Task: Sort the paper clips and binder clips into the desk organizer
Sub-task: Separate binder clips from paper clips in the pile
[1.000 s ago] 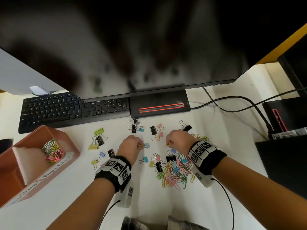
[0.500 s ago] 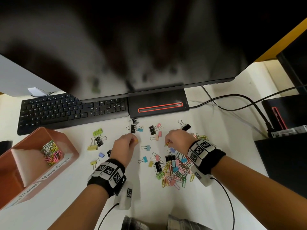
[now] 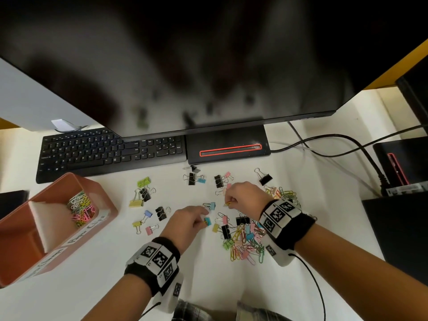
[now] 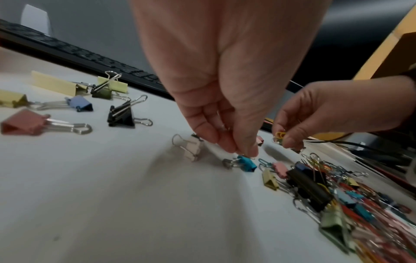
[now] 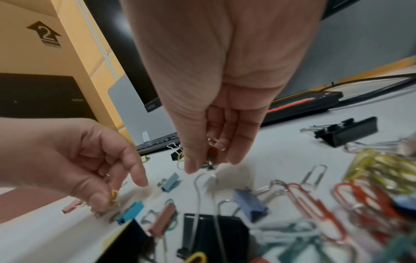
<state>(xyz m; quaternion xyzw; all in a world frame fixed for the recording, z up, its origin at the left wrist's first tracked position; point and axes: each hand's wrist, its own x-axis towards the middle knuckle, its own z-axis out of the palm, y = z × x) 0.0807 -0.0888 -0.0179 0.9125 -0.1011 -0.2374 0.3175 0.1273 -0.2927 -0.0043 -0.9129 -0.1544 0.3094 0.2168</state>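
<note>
Movement first: left hand [image 3: 187,222], pinching a yellow clip [image 5: 113,195], has dropped from mid-frame to a teal clip [image 3: 207,220] on the desk [image 3: 208,286], fingertips at it. Right hand [image 3: 243,196] is clamped on several paper clips [image 5: 211,156], so gathering goes on. Organizer [image 3: 108,205], lower left: one, with one compartment filled. Binder clips [image 3: 136,202] left of the hands: seven. Pile [image 3: 245,246]: uncountable.
</note>
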